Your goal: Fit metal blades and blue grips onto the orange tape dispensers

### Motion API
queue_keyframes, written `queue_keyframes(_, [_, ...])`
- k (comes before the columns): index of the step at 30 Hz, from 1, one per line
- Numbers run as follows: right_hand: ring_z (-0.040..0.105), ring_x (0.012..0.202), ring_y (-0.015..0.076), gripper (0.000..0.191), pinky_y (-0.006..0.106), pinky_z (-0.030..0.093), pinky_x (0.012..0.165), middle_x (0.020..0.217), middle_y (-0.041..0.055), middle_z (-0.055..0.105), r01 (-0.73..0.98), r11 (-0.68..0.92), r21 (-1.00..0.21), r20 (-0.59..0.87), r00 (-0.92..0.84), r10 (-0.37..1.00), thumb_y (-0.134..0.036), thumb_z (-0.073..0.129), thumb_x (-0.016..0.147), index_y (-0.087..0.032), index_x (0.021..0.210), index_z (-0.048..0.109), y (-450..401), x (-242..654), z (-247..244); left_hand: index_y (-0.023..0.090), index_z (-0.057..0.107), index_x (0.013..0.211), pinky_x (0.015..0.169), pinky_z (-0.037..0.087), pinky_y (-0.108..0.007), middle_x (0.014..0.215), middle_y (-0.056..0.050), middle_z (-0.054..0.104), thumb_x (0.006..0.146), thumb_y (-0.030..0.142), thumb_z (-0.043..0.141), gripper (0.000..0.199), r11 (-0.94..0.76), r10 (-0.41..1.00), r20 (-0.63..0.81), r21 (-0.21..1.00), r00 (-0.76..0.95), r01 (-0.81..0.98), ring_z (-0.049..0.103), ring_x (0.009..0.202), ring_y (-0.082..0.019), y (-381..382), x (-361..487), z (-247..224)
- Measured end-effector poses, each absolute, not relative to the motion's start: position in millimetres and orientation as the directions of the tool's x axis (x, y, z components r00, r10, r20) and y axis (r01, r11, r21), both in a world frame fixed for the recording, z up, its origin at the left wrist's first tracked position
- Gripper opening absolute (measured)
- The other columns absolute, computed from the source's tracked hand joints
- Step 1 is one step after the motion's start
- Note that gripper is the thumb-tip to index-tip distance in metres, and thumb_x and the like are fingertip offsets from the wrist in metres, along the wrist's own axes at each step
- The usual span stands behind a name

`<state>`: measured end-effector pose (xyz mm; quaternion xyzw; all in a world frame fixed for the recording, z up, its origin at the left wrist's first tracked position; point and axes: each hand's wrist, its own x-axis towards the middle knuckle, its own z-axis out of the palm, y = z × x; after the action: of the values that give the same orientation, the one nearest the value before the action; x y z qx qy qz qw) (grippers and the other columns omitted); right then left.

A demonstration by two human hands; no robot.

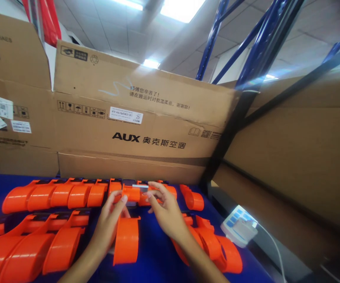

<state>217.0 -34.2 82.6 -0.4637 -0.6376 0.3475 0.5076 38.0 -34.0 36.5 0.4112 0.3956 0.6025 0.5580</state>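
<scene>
My left hand (pixel 111 214) is closed round an orange curved plastic part (pixel 131 193), thumb and fingers on its left side. Below that hand hangs a broad orange curved band (pixel 126 240); I cannot tell if it belongs to the same part. My right hand (pixel 164 206) is at the part's right side, fingers bent and thumb close to the index finger. A small object between those fingertips is too small to make out. A thin pale strip (pixel 140 186) lies along the part's upper edge, close to the right fingertips.
Similar orange parts stand in a back row (pixel 78 195) and a front row (pixel 25 251), with more at right (pixel 229 253), on a blue surface (pixel 155 255). A white power strip (pixel 239 226) with a cable sits at right. Cardboard (pixel 99 137) walls the back; a dark post (pixel 226 149) rises at right.
</scene>
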Motion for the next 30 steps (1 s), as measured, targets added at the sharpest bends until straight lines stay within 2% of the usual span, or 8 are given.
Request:
queue_keyframes(2, [0.072,0.097,0.0258,0.050,0.034,0.061,0.068,0.121,0.0128,0.074,0.209,0.323,-0.923,0.318,-0.056,0.946,-0.048,0.062,0.097,-0.020,0.138,0.061,-38,214,80,0.024,0.056,0.115,0.051,0.042,-0.022,0.062,0.005,0.063,0.080,0.065,0.071,0.056,-0.060,0.997,0.040,0.927,-0.059,-0.371,0.053,0.050,-0.014,-31,36,37])
queue_keyframes(5, [0.072,0.104,0.0300,0.049,0.042,0.063,0.076,0.133,0.0124,0.071,0.262,0.330,-0.907,0.320,-0.080,0.944,-0.049,0.061,0.097,-0.024,0.139,0.065,-44,213,78,0.024,0.056,0.117,0.050,0.043,-0.022,0.063,0.005,0.063,0.081,0.065,0.070,0.056,-0.058,0.998,0.043,0.928,-0.049,-0.368,0.053,0.049,-0.014,-30,34,38])
queue_keyframes(9, [0.070,0.114,0.0333,0.041,0.052,0.060,0.092,0.132,0.0099,0.072,0.361,0.429,-0.828,0.419,-0.111,0.901,-0.045,0.059,0.099,-0.028,0.134,0.070,-48,213,81,0.023,0.058,0.125,0.052,0.043,-0.023,0.062,0.005,0.062,0.081,0.064,0.072,0.062,-0.087,0.996,0.075,0.941,-0.049,-0.327,0.054,0.053,-0.015,-32,34,39])
queue_keyframes(12, [0.069,0.116,0.0314,0.033,0.052,0.053,0.104,0.123,0.0097,0.076,0.412,0.505,-0.759,0.474,-0.182,0.861,-0.038,0.057,0.100,-0.027,0.126,0.075,-50,211,87,0.021,0.062,0.120,0.053,0.043,-0.023,0.060,0.004,0.062,0.079,0.065,0.073,0.061,-0.081,0.997,0.080,0.948,-0.017,-0.308,0.054,0.054,-0.015,-34,37,39])
queue_keyframes(16, [0.071,0.110,0.0285,0.029,0.045,0.053,0.102,0.119,0.0104,0.077,0.465,0.543,-0.699,0.491,-0.239,0.838,-0.031,0.054,0.101,-0.024,0.116,0.078,-51,208,93,0.022,0.063,0.117,0.055,0.044,-0.023,0.061,0.004,0.061,0.081,0.063,0.072,0.056,-0.113,0.993,0.114,0.956,-0.013,-0.270,0.055,0.056,-0.015,-37,40,38])
queue_keyframes(22, [0.069,0.116,0.0261,0.033,0.041,0.052,0.104,0.124,0.0122,0.075,0.622,0.494,-0.607,0.498,-0.186,0.847,-0.026,0.049,0.103,-0.020,0.126,0.072,-43,207,77,0.022,0.063,0.096,0.052,0.041,-0.022,0.059,0.005,0.058,0.079,0.066,0.072,0.048,-0.102,0.991,0.066,0.935,-0.116,-0.341,0.049,0.052,-0.013,-33,33,42])
queue_keyframes(26, [0.071,0.107,0.0304,0.022,0.042,0.055,0.093,0.113,0.0152,0.076,0.876,0.325,-0.357,0.334,-0.205,0.920,-0.025,0.061,0.095,-0.018,0.110,0.076,-42,198,55,0.022,0.056,0.073,0.051,0.041,-0.022,0.055,0.006,0.052,0.077,0.067,0.073,0.048,-0.146,0.970,0.055,0.910,-0.238,-0.387,0.046,0.049,-0.012,-26,23,49])
queue_keyframes(30, [0.069,0.106,0.0328,0.017,0.039,0.056,0.080,0.113,0.0156,0.074,0.962,0.248,-0.113,0.217,-0.220,0.951,-0.028,0.067,0.089,-0.020,0.103,0.076,-45,188,40,0.022,0.053,0.066,0.051,0.042,-0.022,0.056,0.005,0.053,0.077,0.066,0.072,0.050,-0.185,0.958,0.080,0.905,-0.274,-0.382,0.046,0.050,-0.011,-25,19,55])
